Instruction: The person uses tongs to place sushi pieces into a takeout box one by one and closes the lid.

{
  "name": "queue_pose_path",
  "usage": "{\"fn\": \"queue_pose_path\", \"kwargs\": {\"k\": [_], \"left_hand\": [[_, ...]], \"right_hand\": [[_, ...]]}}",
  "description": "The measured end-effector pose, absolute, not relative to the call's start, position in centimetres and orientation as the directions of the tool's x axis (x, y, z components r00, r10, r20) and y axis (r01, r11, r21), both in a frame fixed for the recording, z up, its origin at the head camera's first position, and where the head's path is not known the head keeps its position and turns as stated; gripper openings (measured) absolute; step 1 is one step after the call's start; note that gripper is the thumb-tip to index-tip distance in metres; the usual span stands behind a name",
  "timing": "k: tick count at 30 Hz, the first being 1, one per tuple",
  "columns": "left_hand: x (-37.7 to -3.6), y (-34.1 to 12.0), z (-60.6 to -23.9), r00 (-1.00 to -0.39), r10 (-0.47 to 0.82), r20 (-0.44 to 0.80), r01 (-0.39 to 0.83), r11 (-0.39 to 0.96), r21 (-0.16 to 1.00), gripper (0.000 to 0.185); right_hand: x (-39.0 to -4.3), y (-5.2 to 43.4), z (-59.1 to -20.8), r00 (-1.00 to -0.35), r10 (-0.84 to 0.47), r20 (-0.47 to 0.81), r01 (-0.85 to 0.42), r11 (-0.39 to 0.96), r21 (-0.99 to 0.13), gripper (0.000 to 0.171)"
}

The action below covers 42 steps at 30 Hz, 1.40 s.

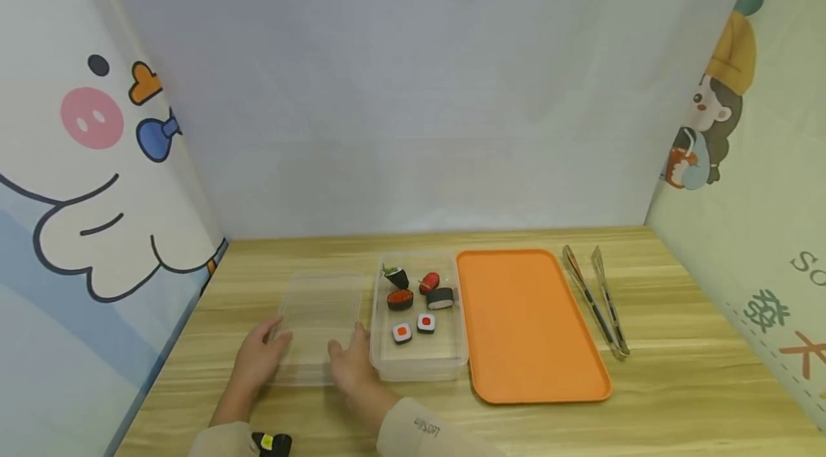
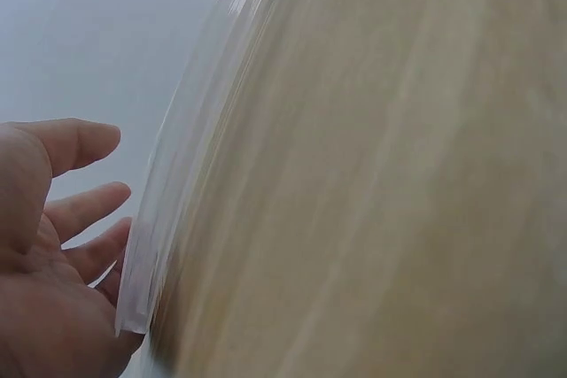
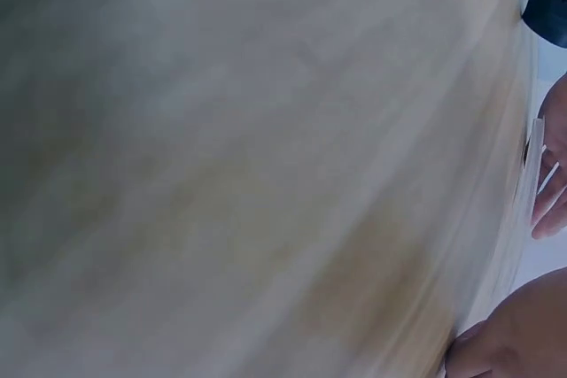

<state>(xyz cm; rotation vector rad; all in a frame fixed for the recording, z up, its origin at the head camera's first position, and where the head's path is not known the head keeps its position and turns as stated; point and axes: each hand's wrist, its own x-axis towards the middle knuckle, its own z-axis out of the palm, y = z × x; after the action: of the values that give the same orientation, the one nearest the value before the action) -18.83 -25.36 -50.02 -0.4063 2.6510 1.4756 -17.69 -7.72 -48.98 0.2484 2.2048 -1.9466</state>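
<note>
A clear rectangular plastic lid (image 1: 319,321) lies on the table, left of a clear plastic box (image 1: 419,369). My left hand (image 1: 260,356) is at the lid's left edge; in the left wrist view its fingers (image 2: 93,205) extend loosely by the rim, with the thumb apart from it. My right hand (image 1: 355,365) is at the lid's near right side, between lid and box, thumb and fingers spread. Some of its fingertips are hidden. Inside the box sit several toy sushi pieces, among them a roe-topped piece (image 1: 400,300) and a white roll with a red centre (image 1: 426,323).
An orange tray (image 1: 532,328) lies right of the box, close against it. Metal tongs (image 1: 609,306) rest beyond the tray's right side. Printed curtains stand around the wood-grain table (image 1: 684,385). A black wrist device (image 1: 274,443) shows by the left sleeve.
</note>
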Motion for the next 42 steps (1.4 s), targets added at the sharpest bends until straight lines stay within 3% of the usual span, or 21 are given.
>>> {"fn": "queue_pose_path", "kwargs": {"k": [11,17,28,42], "left_hand": [[-18.9,-25.4,-50.0,-0.966,-0.23,-0.12,-0.224,0.507,0.832,0.06],[-18.7,-25.5,-50.0,-0.965,-0.261,-0.018,-0.162,0.541,0.825,0.058],[-18.6,-26.0,-48.8,-0.951,-0.308,0.007,-0.155,0.5,0.852,0.06],[-17.9,-25.4,-47.9,-0.868,-0.485,0.103,-0.097,0.37,0.924,0.055]], "right_hand": [[-18.1,-7.9,-49.1,-0.973,0.064,-0.222,0.23,0.183,-0.956,0.066],[-18.3,-8.0,-49.4,-0.978,0.095,-0.187,0.2,0.148,-0.969,0.065],[-18.4,-8.3,-48.8,-0.987,0.113,-0.116,0.125,0.07,-0.99,0.061],[-18.6,-8.4,-47.2,-0.995,0.099,0.01,-0.004,0.06,-0.998,0.048]]}}
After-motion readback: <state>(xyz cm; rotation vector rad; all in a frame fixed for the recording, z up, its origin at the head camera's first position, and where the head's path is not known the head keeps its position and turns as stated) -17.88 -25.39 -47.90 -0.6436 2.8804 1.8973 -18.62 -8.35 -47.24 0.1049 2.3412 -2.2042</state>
